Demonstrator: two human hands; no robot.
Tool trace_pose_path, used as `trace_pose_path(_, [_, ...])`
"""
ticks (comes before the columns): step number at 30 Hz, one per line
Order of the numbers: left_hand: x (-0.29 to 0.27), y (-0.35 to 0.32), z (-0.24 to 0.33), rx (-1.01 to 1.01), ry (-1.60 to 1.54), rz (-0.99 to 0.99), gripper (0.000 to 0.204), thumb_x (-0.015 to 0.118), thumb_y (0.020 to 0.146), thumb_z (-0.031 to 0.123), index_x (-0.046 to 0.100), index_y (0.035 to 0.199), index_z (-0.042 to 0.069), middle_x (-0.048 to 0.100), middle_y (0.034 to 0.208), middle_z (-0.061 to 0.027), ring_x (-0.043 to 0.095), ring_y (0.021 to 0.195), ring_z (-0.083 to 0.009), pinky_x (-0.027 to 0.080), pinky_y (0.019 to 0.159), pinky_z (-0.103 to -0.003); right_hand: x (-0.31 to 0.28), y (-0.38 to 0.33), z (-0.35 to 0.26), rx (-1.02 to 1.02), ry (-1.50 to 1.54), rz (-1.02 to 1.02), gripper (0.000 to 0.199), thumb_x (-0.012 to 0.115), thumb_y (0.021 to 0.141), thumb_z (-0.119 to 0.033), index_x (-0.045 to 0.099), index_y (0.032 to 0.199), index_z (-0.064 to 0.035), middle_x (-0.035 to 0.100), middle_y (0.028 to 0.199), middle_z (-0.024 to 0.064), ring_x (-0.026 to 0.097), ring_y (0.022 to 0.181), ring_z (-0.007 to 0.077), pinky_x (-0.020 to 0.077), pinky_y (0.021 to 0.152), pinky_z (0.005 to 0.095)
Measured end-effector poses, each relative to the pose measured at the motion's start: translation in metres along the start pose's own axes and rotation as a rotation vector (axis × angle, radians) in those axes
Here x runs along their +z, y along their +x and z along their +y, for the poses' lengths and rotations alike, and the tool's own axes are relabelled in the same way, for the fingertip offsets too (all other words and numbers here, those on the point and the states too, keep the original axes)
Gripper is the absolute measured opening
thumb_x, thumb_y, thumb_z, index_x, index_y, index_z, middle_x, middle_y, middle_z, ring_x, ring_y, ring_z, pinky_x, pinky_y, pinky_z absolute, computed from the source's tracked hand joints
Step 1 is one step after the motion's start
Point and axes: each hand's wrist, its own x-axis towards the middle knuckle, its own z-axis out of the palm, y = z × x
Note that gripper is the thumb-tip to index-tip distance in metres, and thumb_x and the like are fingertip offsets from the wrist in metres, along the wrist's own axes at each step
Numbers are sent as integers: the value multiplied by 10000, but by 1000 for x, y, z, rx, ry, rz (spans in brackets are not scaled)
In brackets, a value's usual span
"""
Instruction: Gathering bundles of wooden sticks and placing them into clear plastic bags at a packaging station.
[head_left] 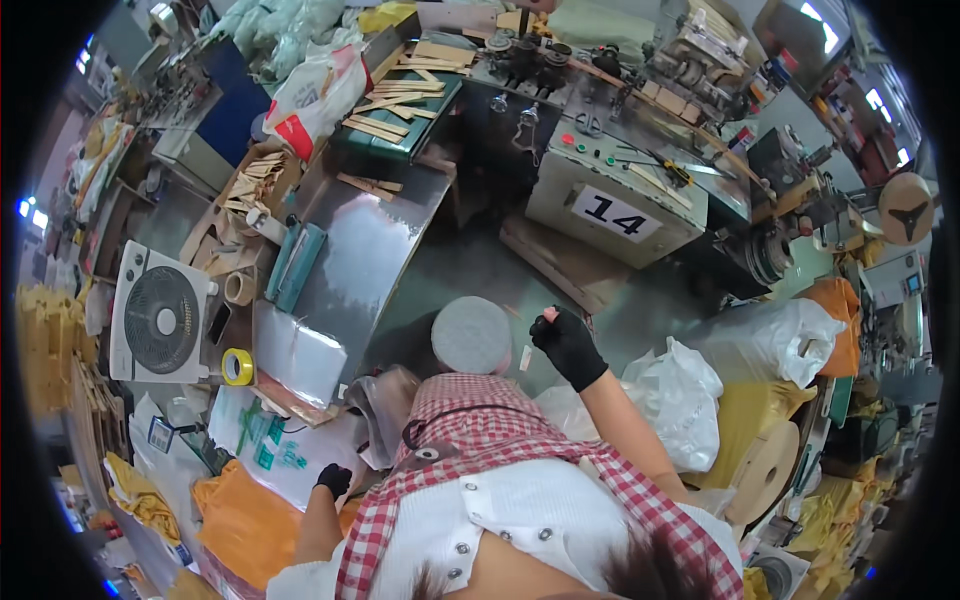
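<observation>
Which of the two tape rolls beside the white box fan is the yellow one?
The yellow tape roll lies by the fan's lower right corner. The other roll, nearer its upper right corner, is tan.

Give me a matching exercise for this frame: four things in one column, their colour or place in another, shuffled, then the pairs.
Things:
1. tape roll
2. box fan
3. round stool
4. right hand

Descriptions:
A. in a black glove, raised beside the stool
B. yellow, lying just right of the fan
C. grey padded top, in front of the person
D. white, at the left

Pairs: 1-B, 2-D, 3-C, 4-A
</observation>
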Motion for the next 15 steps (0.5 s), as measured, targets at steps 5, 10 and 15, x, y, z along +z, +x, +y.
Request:
trace_pose_path(5, [-44, 72, -29, -289, -323, 180, 256, 594, 775, 309, 654, 882, 85, 670, 904, -125, 644, 809, -262, 495, 725, -413, 29, 47, -22, 26, -219, 86, 174, 592, 880, -245, 547, 812, -91, 577, 726, 42, 582, 716, 173, 458, 663, 306])
trace_pose_path(10, [-294, 131, 19, -439, -1107, 511, 305, 630, 750, 234, 600, 988, 45, 650, 974, -178, 615, 963, -340, 491, 797, -391, 24, 92, -64, -85, -477, 189, 189, 606, 874, -300, 564, 853, -117, 555, 741, 5, 580, 706, 142, 467, 646, 289])
trace_pose_path(15, [-391, 214, 37, 29, -604, 857, 314, 643, 811, 269, 581, 1034, 57, 652, 997, -158, 618, 977, -337, 485, 824, -396, -3, 209, -130, -165, -862, 60, 248, 579, 892, -287, 566, 795, -60, 608, 726, 75, 607, 693, 206, 460, 632, 327])
